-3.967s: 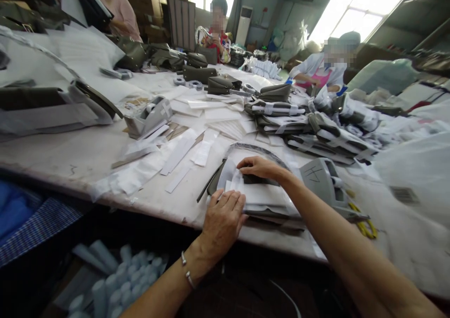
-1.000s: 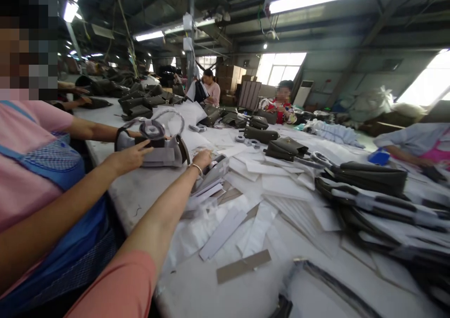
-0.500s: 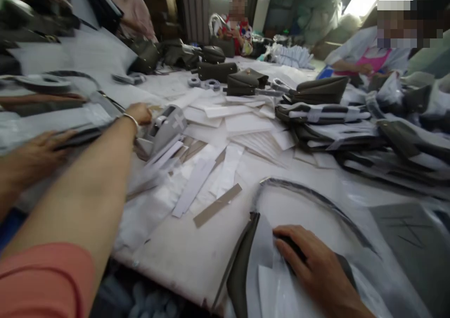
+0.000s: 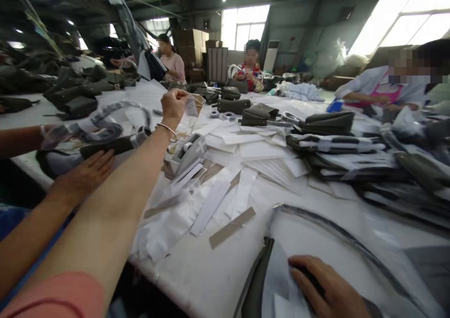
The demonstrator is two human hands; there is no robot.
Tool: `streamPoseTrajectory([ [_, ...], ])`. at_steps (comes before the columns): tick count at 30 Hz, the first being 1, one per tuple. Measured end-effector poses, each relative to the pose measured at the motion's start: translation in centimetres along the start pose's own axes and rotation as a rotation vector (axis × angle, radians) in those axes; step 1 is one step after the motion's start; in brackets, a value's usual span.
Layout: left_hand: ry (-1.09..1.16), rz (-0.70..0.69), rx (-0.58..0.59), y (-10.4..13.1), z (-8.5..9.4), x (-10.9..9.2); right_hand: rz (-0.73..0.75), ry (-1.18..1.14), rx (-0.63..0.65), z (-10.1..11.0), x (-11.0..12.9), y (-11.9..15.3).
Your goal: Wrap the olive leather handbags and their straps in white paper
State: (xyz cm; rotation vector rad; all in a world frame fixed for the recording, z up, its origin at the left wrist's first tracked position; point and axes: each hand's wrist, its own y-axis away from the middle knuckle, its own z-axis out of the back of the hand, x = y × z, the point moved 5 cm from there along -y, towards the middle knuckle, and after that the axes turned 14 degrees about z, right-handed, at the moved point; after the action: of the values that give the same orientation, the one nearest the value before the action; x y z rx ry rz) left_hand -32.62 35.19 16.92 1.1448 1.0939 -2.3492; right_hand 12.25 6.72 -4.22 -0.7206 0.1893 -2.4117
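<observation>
My left hand (image 4: 174, 104), with a bangle at the wrist, is raised beyond the grey tape dispenser (image 4: 186, 154). Its fingers pinch a small pale, see-through piece (image 4: 191, 107) whose kind I cannot make out. In the near right foreground, a dark olive handbag (image 4: 258, 271) has pale sheets in its opening and a handle (image 4: 326, 224) wrapped in clear film. My right hand (image 4: 326, 287) curls over a dark edge of this bag. The lower part of the bag is cut off by the frame.
At the left, a co-worker's hand (image 4: 86, 175) lies on another bag (image 4: 105, 147). Paper strips (image 4: 211, 205) and white sheets (image 4: 256, 149) cover mid-table. Stacked bags (image 4: 337, 144) stand at the right. Several people sit around the table.
My view has tilted up. My left hand has risen from behind the tape dispenser, moving up and away with the small pale piece. My right hand stays on the handbag.
</observation>
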Motion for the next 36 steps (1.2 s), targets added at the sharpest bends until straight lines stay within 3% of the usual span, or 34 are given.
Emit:
streamPoseTrajectory([
  [3, 0.116, -0.093, 0.330, 3.7, -4.2, -4.8, -0.093, -0.036, 0.029, 0.2, 1.1, -0.6],
  [5, 0.099, -0.153, 0.474, 7.3, -7.0, -7.2, -0.134, -0.056, 0.033, 0.3, 1.5, -0.9],
  [7, 0.003, -0.220, 0.538, 11.0, -9.4, -8.7, -0.157, -0.062, 0.032, 0.4, 1.7, -1.0],
  [9, -0.253, -0.322, 0.557, 14.1, -11.7, -9.4, -0.156, -0.062, 0.036, 0.4, 1.9, -1.1],
  [12, -0.351, -0.360, 0.552, 16.7, -13.3, -9.8, -0.149, -0.053, 0.038, 0.5, 2.1, -1.4],
  [16, -0.372, -0.402, 0.531, 17.9, -13.2, -10.8, -0.145, -0.044, 0.045, 0.8, 2.6, -1.8],
  [21, -0.289, -0.382, 0.495, 18.5, -11.4, -12.8, -0.150, -0.060, 0.032, 1.1, 3.0, -1.9],
  [26, -0.175, -0.312, 0.597, 20.4, -9.9, -14.4, -0.174, -0.251, -0.241, 1.4, 1.6, -1.5],
  [30, -0.091, -0.300, 0.712, 23.8, -9.0, -15.4, -0.257, -0.471, -0.463, 2.6, 0.2, -2.1],
  [36, 0.040, -0.336, 0.888, 30.1, -7.4, -16.4, -0.383, -0.947, -0.597, 5.9, 1.8, -4.6],
])
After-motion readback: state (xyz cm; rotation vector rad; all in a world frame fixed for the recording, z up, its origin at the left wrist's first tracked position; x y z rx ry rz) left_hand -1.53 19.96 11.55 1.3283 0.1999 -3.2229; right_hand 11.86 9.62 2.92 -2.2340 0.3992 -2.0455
